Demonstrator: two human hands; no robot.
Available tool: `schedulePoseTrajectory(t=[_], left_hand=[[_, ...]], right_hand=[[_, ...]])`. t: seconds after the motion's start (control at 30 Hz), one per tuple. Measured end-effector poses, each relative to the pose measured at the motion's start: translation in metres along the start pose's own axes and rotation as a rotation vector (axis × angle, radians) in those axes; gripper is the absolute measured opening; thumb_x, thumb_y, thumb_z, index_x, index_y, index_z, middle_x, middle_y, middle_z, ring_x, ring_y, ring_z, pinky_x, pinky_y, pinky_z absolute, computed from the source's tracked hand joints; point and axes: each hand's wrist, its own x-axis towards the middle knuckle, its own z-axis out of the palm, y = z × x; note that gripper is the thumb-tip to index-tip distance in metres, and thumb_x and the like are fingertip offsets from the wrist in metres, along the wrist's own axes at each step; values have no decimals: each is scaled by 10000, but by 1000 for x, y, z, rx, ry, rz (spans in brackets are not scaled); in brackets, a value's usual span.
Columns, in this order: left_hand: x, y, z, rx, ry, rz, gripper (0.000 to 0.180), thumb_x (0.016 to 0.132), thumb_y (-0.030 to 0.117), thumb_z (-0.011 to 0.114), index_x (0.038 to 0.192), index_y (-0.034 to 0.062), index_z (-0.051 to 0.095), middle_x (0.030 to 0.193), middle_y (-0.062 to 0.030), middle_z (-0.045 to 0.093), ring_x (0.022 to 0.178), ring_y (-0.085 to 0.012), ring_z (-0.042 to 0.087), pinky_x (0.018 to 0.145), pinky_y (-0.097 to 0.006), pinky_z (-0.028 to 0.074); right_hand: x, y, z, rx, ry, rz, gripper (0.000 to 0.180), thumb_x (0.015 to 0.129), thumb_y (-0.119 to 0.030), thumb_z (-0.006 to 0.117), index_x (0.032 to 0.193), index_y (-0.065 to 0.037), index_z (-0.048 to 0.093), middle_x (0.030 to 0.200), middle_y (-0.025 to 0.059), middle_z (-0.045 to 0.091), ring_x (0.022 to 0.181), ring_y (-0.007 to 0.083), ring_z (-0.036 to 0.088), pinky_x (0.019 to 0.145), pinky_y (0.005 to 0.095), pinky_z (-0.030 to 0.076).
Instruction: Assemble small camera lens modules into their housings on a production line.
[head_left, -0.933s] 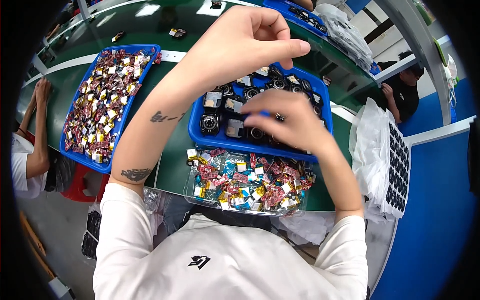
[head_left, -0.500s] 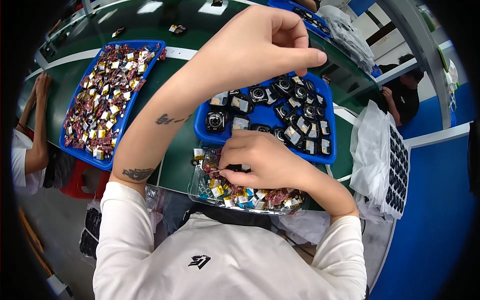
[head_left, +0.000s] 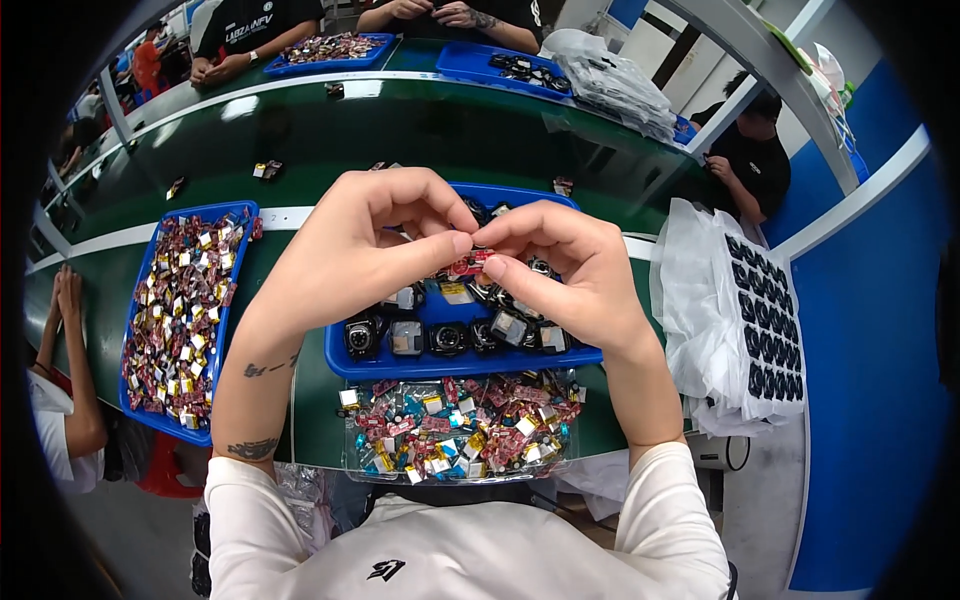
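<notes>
Over green bench [head_left: 318, 420], red board [head_left: 472, 264] sits between fingers [head_left: 522, 280].

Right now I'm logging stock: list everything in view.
Red board: one, red, at fingertips
Near tray: one, blue, under hands
Watch cases: many, black, near tray
Clear tray: one, transparent, before torso
Loose parts: many, multicoloured, clear tray
Left tray: one, blue, left
Far trays: two, blue, across bench
Bench: one, green, beneath trays
Sheet stack: one, white, right
Other people: several, mixed clothing, around bench
Left hand: one, bare, centre-left
Right hand: one, bare, centre-right
</notes>
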Motion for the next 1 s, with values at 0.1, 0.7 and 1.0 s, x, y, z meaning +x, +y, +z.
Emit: schedulePoseTrajectory(t=[0.1,0.7,1.0], left_hand=[[0,2,3,-50,3,-19,121,801,40,674,869,2,581,770,-7,601,720,-44,566,641,-189,467],[3,-8,22,186,103,106,210,807,-30,613,788,46,418,786,-14,566,773,-58,560,726,-219,472],[6,-14,18,355,101,465,187,757,-59,603,925,-5,665,835,-93,653,786,-177,623,733,-290,483]], right_hand=[[0,-3,-4,1,100,-19,104,792,-49,667,877,11,661,777,54,659,700,94,612,624,226,481],[5,10,-16,-393,103,-329,121,702,-63,714,814,-24,692,845,124,690,749,205,658,664,272,517],[7,13,-24,315,98,222,178,844,-122,668,941,27,670,829,46,682,742,87,628,641,205,496]])
